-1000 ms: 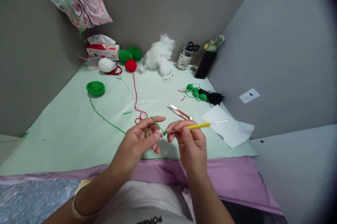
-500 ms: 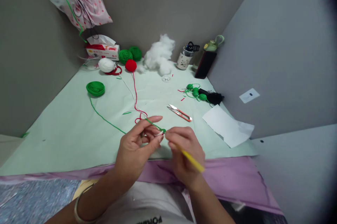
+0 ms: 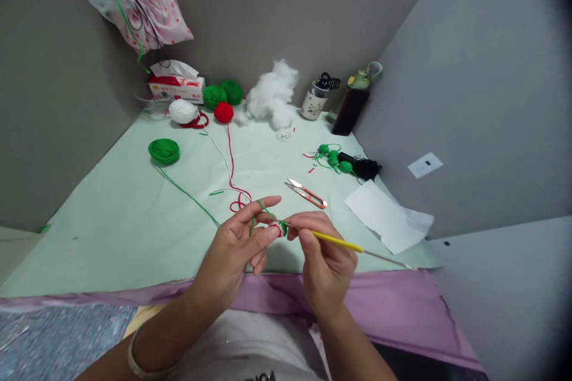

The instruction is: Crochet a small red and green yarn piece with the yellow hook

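Observation:
My left hand (image 3: 241, 238) pinches a small crochet piece (image 3: 280, 228) in green, white and red between thumb and fingers. Green yarn (image 3: 187, 195) runs from the green yarn ball (image 3: 164, 151) at the left up over its raised index finger. My right hand (image 3: 328, 256) grips a crochet hook (image 3: 337, 240) by its yellow handle; one metal end meets the crochet piece, and the other sticks out to the right. Red yarn (image 3: 231, 160) and white yarn (image 3: 215, 143) trail across the cloth toward my left hand.
Thread snips (image 3: 307, 193) lie beyond my right hand. To the right are white paper (image 3: 388, 214) and green crocheted balls (image 3: 333, 158) beside black yarn (image 3: 367, 169). Along the back wall stand a tissue box (image 3: 176, 87), yarn balls, white stuffing (image 3: 273, 93), a pen cup (image 3: 314, 102) and a phone (image 3: 351, 111).
The crochet hook has swung from pointing down toward me to lying nearly level, its rear end out to the right. My left hand has turned, showing more of the crochet piece.

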The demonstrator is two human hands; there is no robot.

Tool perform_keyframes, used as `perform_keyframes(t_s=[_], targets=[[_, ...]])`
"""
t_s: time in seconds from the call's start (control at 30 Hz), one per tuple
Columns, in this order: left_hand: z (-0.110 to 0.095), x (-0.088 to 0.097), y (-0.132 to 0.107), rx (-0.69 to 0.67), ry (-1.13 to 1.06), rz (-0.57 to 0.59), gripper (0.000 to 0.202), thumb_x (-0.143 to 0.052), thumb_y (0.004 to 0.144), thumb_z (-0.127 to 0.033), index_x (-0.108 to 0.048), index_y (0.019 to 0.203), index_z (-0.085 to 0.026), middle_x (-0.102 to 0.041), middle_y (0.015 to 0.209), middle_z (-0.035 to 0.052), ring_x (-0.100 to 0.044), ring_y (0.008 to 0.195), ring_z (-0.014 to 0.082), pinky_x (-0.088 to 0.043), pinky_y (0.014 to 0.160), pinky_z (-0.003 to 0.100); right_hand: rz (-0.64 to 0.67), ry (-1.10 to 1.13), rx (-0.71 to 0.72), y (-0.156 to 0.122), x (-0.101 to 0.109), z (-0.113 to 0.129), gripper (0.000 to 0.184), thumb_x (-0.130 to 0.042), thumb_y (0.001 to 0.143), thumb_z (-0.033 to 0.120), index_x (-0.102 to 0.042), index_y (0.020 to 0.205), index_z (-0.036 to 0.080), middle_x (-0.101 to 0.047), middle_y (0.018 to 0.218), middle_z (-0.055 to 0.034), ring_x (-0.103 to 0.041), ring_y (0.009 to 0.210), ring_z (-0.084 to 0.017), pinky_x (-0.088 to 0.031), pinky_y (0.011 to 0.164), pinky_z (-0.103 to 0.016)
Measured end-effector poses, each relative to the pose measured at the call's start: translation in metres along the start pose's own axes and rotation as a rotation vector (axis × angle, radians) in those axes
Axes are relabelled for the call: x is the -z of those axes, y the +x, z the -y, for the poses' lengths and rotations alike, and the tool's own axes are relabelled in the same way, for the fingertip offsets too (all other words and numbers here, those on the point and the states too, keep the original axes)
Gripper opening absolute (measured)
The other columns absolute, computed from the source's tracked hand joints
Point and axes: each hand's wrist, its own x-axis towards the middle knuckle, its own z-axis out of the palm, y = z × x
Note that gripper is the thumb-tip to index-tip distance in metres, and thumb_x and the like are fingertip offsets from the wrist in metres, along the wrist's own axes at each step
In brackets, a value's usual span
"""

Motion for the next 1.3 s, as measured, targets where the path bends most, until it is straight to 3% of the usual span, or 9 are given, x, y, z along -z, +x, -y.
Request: perform_keyframes(t_s=[0.1, 0.17, 0.3, 0.4, 0.53, 0.83, 0.97, 1.13, 1.3], targets=[[0.000, 0.002, 0.003, 0.045, -0.070, 0.000, 0.039, -0.091, 0.081, -0.024, -0.082, 0.119, -0.023, -0.061, 0.082, -0.0044, -0.036, 0.043, -0.0030, -0.036, 0.039, 0.009, 0.103, -0.236, 0.174, -0.006, 0.005, -0.001, 0.041, -0.066, 0.097, 0.010, -0.076, 0.128, 0.034, -0.077, 0.112, -0.0067, -0.072, 0.100, -0.023, -0.059, 0.083, -0.040], [-0.003, 0.005, 0.005, 0.117, -0.137, 0.010, 0.035, -0.091, 0.080, -0.023, -0.083, 0.115, -0.018, -0.054, 0.071, -0.0066, -0.029, 0.043, -0.0025, -0.033, 0.038, 0.009, 0.087, -0.255, 0.198, -0.006, 0.008, -0.002, 0.041, -0.066, 0.097, 0.010, -0.075, 0.129, 0.034, -0.077, 0.112, -0.0074, -0.072, 0.100, -0.024, -0.059, 0.082, -0.040], [-0.007, 0.006, 0.007, 0.111, -0.172, -0.018, 0.030, -0.090, 0.079, -0.015, -0.084, 0.108, -0.016, -0.055, 0.073, -0.0062, -0.031, 0.045, -0.0027, -0.035, 0.039, 0.008, -0.063, 0.124, -0.074, 0.003, 0.005, -0.003, 0.025, -0.060, 0.103, 0.018, -0.080, 0.107, 0.031, -0.074, 0.087, -0.0024, -0.066, 0.076, -0.018, -0.055, 0.070, -0.035], [-0.005, 0.004, 0.005, 0.030, -0.076, -0.002, 0.033, -0.090, 0.080, -0.018, -0.084, 0.112, -0.022, -0.061, 0.085, -0.0041, -0.046, 0.048, -0.0012, -0.045, 0.045, 0.012, -0.026, 0.274, -0.173, 0.006, 0.000, -0.004, 0.018, -0.064, 0.103, 0.024, -0.082, 0.100, 0.029, -0.075, 0.090, -0.0027, -0.067, 0.080, -0.017, -0.055, 0.072, -0.033], [-0.001, 0.003, 0.003, 0.003, 0.001, 0.018, 0.031, -0.088, 0.084, -0.024, -0.083, 0.115, -0.024, -0.062, 0.086, -0.0036, -0.051, 0.051, 0.0014, -0.050, 0.049, 0.015, -0.010, 0.288, -0.212, 0.006, -0.003, -0.005, 0.017, -0.065, 0.102, 0.026, -0.082, 0.102, 0.028, -0.077, 0.093, -0.0035, -0.068, 0.082, -0.017, -0.056, 0.074, -0.033], [-0.007, 0.003, 0.001, 0.137, -0.094, 0.049, 0.050, -0.085, 0.085, -0.021, -0.073, 0.133, -0.018, -0.053, 0.067, -0.0075, -0.034, 0.046, 0.0023, -0.039, 0.042, 0.013, -0.022, 0.386, -0.234, 0.006, 0.000, -0.008, 0.017, -0.067, 0.101, 0.033, -0.082, 0.099, 0.026, -0.073, 0.088, -0.0038, -0.066, 0.076, -0.017, -0.056, 0.069, -0.032], [-0.003, 0.004, 0.002, 0.105, -0.063, 0.041, 0.042, -0.086, 0.084, -0.022, -0.077, 0.125, -0.019, -0.053, 0.069, -0.0069, -0.032, 0.047, 0.0016, -0.037, 0.043, 0.013, -0.018, 0.410, -0.263, 0.005, 0.001, -0.009, 0.017, -0.065, 0.103, 0.030, -0.081, 0.098, 0.025, -0.073, 0.088, -0.0034, -0.066, 0.075, -0.016, -0.056, 0.068, -0.031], [0.001, 0.003, 0.003, -0.004, 0.034, 0.001, 0.034, -0.089, 0.081, -0.027, -0.080, 0.113, -0.021, -0.064, 0.090, -0.0018, -0.040, 0.048, 0.0002, -0.042, 0.044, 0.015, 0.011, 0.423, -0.247, 0.004, 0.001, -0.006, 0.017, -0.064, 0.104, 0.028, -0.081, 0.102, 0.026, -0.073, 0.090, -0.0033, -0.067, 0.077, -0.015, -0.056, 0.070, -0.031], [-0.001, 0.006, 0.003, 0.016, 0.041, -0.007, 0.031, -0.092, 0.079, -0.026, -0.081, 0.108, -0.021, -0.058, 0.082, -0.0050, -0.037, 0.045, -0.0012, -0.038, 0.042, 0.014, -0.079, 0.426, -0.270, 0.007, 0.002, -0.004, 0.017, -0.066, 0.103, 0.028, -0.081, 0.097, 0.026, -0.074, 0.090, -0.0023, -0.070, 0.071, -0.013, -0.058, 0.066, -0.028]])
